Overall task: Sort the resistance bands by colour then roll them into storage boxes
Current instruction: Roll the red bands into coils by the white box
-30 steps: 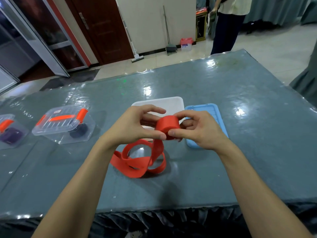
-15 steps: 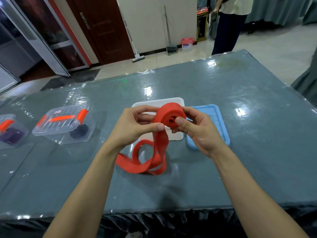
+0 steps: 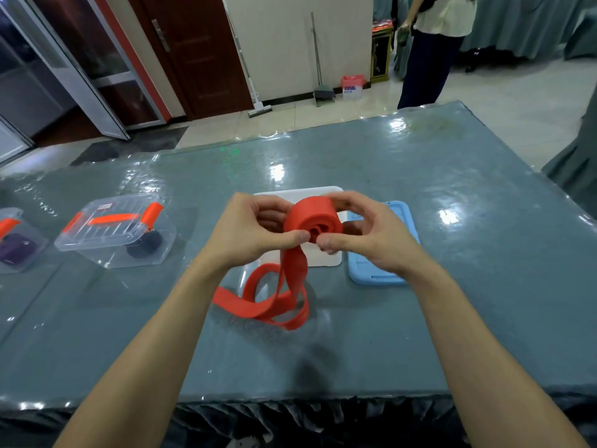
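Observation:
A red resistance band is partly wound into a thick roll held above the table, its open end facing me. My left hand pinches the roll from the left and my right hand grips it from the right. The band's loose tail hangs down and lies in loops on the table in front of me. A clear storage box with orange latches sits closed at the left, a dark rolled band inside it. A second clear box at the far left edge holds a purple roll.
A white lid and a light blue lid lie flat behind my hands. The grey-green table has a glossy cover. A person stands beyond the far right corner. A broom and dustpan lean at the back wall.
The roll has grown thicker and turned its open end toward me. The loose tail on the table has become shorter as both hands kept winding.

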Available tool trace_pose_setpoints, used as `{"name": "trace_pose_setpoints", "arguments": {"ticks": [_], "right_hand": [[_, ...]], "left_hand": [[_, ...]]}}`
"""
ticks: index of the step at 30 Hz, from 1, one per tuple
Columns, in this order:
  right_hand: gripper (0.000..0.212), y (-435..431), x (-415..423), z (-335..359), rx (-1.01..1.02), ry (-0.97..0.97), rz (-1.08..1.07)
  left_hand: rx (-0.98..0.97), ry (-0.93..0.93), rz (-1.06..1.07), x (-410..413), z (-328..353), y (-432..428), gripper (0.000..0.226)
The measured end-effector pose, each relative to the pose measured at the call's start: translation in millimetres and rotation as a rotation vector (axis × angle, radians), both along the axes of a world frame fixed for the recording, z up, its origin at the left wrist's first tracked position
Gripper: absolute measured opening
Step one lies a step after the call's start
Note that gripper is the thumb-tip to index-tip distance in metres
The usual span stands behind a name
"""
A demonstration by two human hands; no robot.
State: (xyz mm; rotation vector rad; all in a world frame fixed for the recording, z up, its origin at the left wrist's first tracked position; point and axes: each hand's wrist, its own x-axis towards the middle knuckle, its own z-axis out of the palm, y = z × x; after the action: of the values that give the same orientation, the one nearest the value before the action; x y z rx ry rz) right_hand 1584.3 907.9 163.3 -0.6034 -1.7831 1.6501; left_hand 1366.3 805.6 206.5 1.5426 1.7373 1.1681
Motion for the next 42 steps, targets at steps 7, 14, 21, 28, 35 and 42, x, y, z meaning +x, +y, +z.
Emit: {"name": "trace_pose_setpoints", "arguments": {"ticks": [7,14,21,28,35,42], "right_hand": [[0.051,13.2,-43.8,99.8,0.566,-0.462,0.109],[0.038,12.2,-87.3,160.0,0.407,0.128,0.027],[0.053,-9.8,-122.9,102.3,0.028,0.227,-0.004],[0.054,-38.7,-121.6,3.7,-0.142,-0.003,0.074],[0.047,-51.4,-130.0,-25.8,0.092,-0.303,0.063],[0.049,-59.9,-144.1,-37.5,0.062,-0.336,0.097]], "left_hand": [[-0.071,0.581,-0.097,-30.6,79.4,7.2,0.033],[0.346,0.084,-0.045,-72.5,133.5,-12.8,0.050],[0.265,-0.350,-0.020,-90.5,69.1,-19.4,0.051],[0.012,-0.371,0.120,-97.2,-40.6,-47.7,0.050],[-0.158,-0.149,0.062,-112.0,-70.4,-64.7,0.043],[-0.200,-0.073,0.034,-129.3,-68.9,-70.6,0.035]]}}
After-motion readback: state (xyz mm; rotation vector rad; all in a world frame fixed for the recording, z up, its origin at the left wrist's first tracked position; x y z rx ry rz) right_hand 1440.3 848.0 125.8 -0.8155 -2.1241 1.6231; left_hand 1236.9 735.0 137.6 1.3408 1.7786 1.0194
